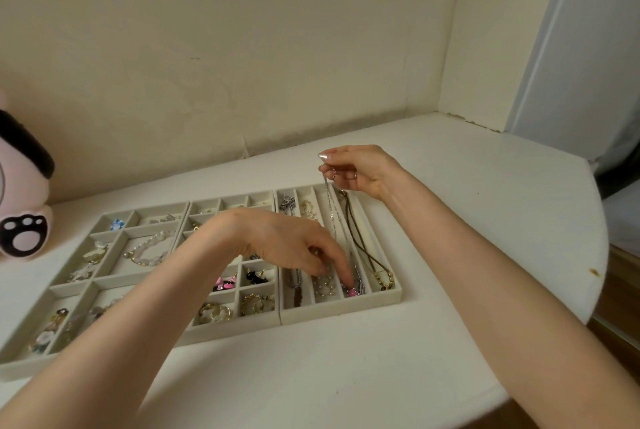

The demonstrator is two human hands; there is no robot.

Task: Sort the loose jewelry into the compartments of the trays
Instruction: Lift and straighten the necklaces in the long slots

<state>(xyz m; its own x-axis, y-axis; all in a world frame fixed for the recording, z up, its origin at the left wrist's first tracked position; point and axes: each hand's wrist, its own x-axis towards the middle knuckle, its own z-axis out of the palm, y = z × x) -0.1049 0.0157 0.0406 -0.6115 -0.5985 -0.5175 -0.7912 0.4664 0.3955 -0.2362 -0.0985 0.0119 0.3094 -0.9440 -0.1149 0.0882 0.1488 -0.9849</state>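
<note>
Three beige trays lie side by side on the white table: a left tray [107,273], a middle tray [239,297] and a right tray [346,311] with long slots. My right hand [356,169] pinches the top end of a silver chain necklace [334,217] above the far edge of the right tray. The chain hangs down into a long slot. My left hand [294,245] reaches into that slot, its fingertip pressing near a pink pendant [351,292] at the chain's lower end.
Other slots hold a dark cord necklace [363,252], a bead chain [323,286] and several earrings. A pink plush toy [24,207] stands at the left. The wall is close behind the trays. The table's edge curves away at the right.
</note>
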